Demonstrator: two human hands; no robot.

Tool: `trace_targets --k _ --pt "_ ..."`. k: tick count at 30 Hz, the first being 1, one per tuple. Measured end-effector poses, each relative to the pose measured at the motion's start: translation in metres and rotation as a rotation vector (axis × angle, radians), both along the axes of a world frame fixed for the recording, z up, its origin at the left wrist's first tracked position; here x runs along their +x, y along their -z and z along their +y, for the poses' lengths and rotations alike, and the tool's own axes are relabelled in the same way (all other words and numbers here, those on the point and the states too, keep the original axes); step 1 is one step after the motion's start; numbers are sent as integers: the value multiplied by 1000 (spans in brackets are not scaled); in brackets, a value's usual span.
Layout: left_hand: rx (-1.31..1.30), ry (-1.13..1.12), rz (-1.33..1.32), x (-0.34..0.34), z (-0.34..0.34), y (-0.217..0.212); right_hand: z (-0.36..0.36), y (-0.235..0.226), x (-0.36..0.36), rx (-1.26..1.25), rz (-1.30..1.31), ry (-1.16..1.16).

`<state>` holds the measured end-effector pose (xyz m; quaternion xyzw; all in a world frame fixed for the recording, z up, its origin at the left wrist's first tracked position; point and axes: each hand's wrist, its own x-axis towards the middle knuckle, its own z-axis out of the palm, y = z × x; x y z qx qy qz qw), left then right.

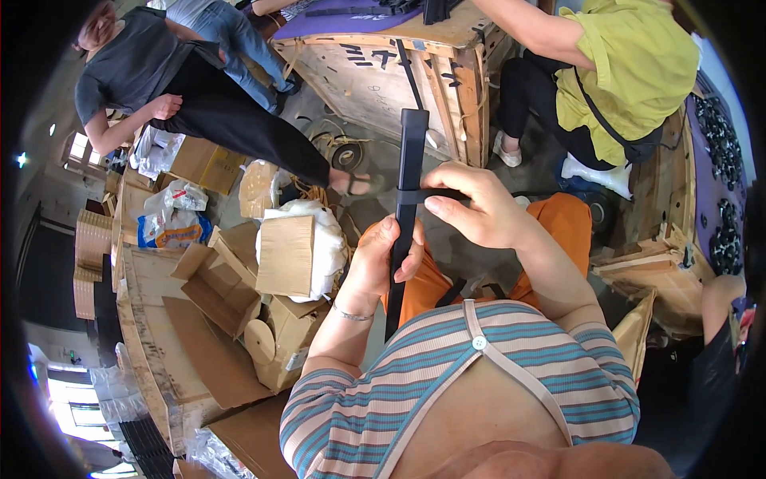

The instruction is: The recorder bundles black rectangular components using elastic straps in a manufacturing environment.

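From the head camera I see a long black bar [408,207] standing nearly straight up in the middle of the picture. My left hand [383,267] is closed around the lower part of the bar, fingers curled over it, thumb on the near side. My right hand [479,209] is just to the right of the bar, higher up. Its fingers are bent, and they pinch a thin black strap [427,195] that goes across the bar.

Right behind the bar are my knees in orange trousers [570,227]. Above the bar's top end stands a big wooden crate [383,72]. To the right of the bar, near the crate, a person in a yellow-green shirt [638,64] is bending over. Far to the left of the bar, a person in a grey shirt [132,60] leans forward. Down to the left of the bar lie brown cardboard boxes [283,255] and white plastic bags [327,239] in a pile.
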<state>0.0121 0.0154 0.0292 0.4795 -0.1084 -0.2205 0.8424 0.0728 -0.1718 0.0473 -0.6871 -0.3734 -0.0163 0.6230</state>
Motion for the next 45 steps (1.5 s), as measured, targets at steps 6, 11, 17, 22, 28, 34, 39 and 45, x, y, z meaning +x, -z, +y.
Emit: trace_targets --k 6,11,17,22,28,34,39,45 --pt "95 -164 -82 -2 -2 0 11 -5 -3 3 156 6" --pt "176 -250 -175 -2 -8 5 18 0 -6 43 239 54" --pt "-115 -42 -27 -1 1 8 31 -1 -13 172 308 56" --pt "-36 231 -181 0 -17 -2 54 47 -5 233 280 -87" --pt "-470 338 261 15 -8 10 20 30 7 597 822 -273" --pt "-432 346 235 22 -14 11 23 0 -7 469 594 -179" --pt "-477 404 340 21 -7 21 23 15 0 432 705 -225" --pt "-586 498 381 24 -16 36 13 32 3 556 732 -280"
